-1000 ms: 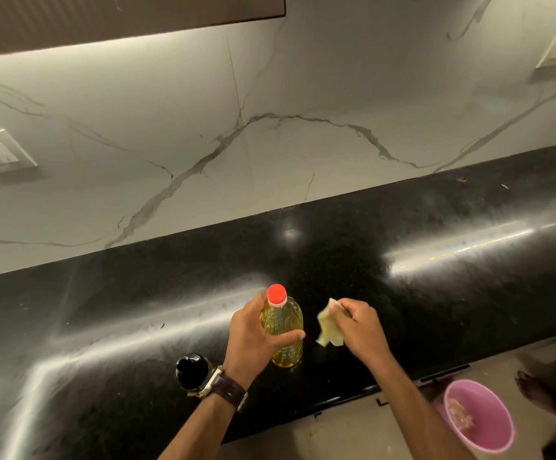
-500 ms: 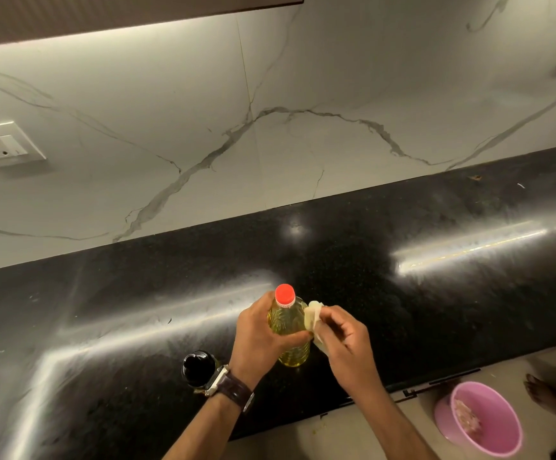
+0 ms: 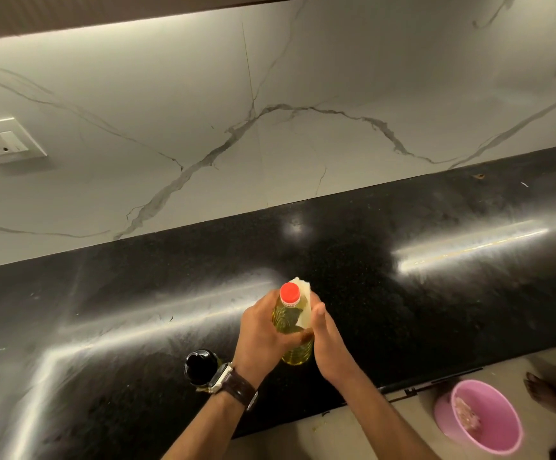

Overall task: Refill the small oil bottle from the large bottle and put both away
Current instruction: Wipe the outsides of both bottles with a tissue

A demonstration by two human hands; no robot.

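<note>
Both hands on the large bottle point(image 3: 292, 330). My left hand point(image 3: 263, 336) wraps around its left side, fingers curled across the front of the body, gripping it. My right hand point(image 3: 328, 343) presses a pale cloth point(image 3: 304, 303) against the bottle's right side and shoulder; thumb lies up along it, other fingers hidden behind the bottle, so cannot tell how they curl, but the cloth is held against the plastic. Large bottle stands upright on the black worktop point(image 3: 402, 293), near edge, middle of the scene, red cap point(image 3: 290, 292) on, yellow oil inside. Small oil bottle point(image 3: 201, 367) with dark top sits on the worktop just left of my left wrist, partly hidden by my watch point(image 3: 225, 380); cannot tell the oil level. Marble wall point(image 3: 270, 127) at the far side, socket point(image 3: 7, 144) far left. Pink bucket point(image 3: 481, 416) on the floor near right, a bare foot point(image 3: 545, 390) beside it.
</note>
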